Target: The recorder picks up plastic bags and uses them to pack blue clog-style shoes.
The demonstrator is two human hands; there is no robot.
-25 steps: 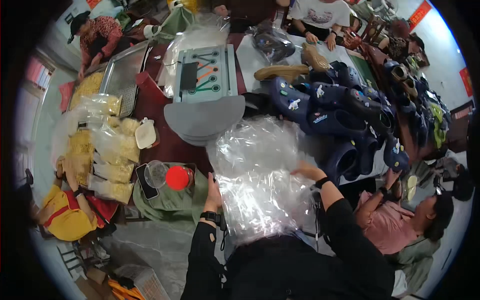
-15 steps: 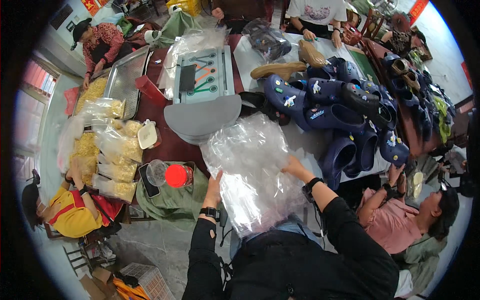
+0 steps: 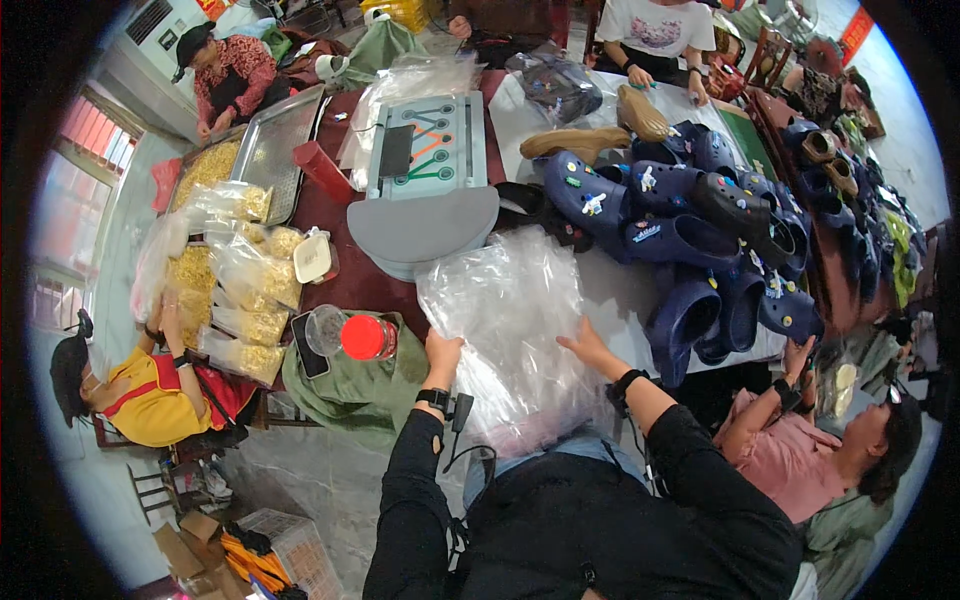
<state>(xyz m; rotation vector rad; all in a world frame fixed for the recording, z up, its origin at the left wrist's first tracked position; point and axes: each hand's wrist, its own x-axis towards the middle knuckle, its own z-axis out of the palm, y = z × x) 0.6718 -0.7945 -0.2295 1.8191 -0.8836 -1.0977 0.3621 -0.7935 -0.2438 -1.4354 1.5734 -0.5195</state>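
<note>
Plastic sheeting (image 3: 508,345), clear, lies spread out but not smooth, nothing visibly inside, between desk (image 3: 350,278) and lap (image 3: 482,473). Left hand (image 3: 441,358) and right hand (image 3: 594,352) flank it, thumbs over its edges; I cannot tell whether hidden fingers pinch.

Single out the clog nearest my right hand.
The navy clog at the lower-left corner of the pile, right of your right hand; the pile's other clogs lie farther up or right.
</note>
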